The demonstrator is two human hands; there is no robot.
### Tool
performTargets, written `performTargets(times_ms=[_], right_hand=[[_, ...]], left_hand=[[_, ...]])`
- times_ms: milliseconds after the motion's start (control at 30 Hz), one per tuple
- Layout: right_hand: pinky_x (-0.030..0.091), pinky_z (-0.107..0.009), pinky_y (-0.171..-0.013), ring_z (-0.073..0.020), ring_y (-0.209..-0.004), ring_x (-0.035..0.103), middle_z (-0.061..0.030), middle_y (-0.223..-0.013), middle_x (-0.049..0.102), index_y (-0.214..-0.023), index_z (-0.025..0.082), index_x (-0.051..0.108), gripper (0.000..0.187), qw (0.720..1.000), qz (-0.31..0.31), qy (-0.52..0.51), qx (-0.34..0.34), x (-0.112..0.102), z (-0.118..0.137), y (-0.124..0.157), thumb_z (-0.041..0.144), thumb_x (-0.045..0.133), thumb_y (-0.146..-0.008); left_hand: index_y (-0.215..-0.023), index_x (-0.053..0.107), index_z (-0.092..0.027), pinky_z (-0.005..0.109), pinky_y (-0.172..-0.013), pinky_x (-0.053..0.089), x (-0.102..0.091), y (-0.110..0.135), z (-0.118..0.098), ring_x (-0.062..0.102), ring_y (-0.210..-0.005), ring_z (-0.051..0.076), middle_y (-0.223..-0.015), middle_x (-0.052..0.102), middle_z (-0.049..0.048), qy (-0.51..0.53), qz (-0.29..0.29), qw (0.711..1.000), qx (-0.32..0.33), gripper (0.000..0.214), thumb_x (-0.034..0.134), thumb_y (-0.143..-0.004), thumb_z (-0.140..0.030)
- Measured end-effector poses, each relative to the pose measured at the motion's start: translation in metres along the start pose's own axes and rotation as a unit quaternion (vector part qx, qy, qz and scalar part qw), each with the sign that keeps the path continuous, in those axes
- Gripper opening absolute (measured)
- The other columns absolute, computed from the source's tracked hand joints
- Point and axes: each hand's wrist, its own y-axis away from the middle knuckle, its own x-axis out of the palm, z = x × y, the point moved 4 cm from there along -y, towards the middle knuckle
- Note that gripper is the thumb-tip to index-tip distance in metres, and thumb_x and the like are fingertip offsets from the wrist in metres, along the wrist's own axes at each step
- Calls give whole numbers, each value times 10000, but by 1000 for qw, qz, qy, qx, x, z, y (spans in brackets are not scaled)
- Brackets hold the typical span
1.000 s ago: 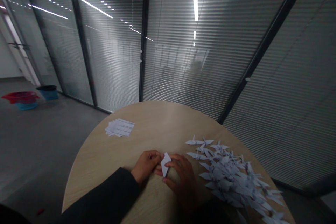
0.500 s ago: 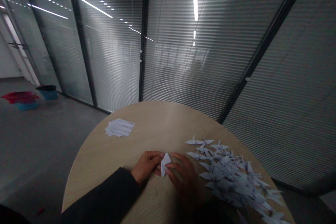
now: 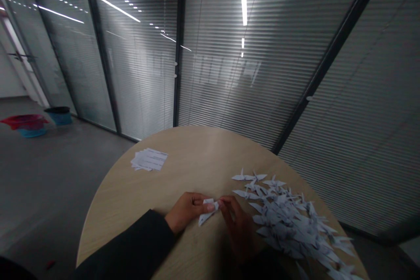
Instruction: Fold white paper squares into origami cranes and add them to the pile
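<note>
Your left hand [image 3: 186, 211] and right hand [image 3: 238, 227] gripped a folded paper [image 3: 206, 212] between their fingers; paper cranes [image 3: 288, 223] lay just beyond your right fingers, a paper stack [image 3: 149, 159] ahead of your left.

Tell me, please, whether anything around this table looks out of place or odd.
A small red scrap lies alone on the grey floor left of the table, looking dropped; it is too small to identify.

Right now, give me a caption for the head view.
Left hand and right hand hold folded paper beside origami cranes on a round table.
</note>
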Motion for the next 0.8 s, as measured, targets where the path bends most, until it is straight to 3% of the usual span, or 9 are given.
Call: performTargets(times_ms=[100,433,800], right_hand=[[502,-229,-613,-173,-710,696,2,-756,715,-841,251,610,292,1000,-2,-7,26,-1,-3,-1,460,420,-916],[507,-272,-622,-207,-704,675,-44,-734,706,-766,236,614,338,998,-50,-8,45,-6,-2,-4,491,417,-867],[488,-306,-618,-215,-658,649,-33,-693,678,-753,248,578,349,996,-47,17,78,-4,-8,-4,508,372,-858]], left_hand=[[-818,755,-107,253,-608,389,2,1,2,559,-619,153,-704,689,46,31,12,999,-22,545,849,-484,-528],[-653,735,-112,220,-511,346,6,5,1,514,-496,105,-574,656,16,59,15,996,-60,473,877,-413,-495],[-597,710,-120,226,-510,339,12,7,-4,505,-495,109,-566,640,12,40,31,997,-55,415,863,-444,-474]])
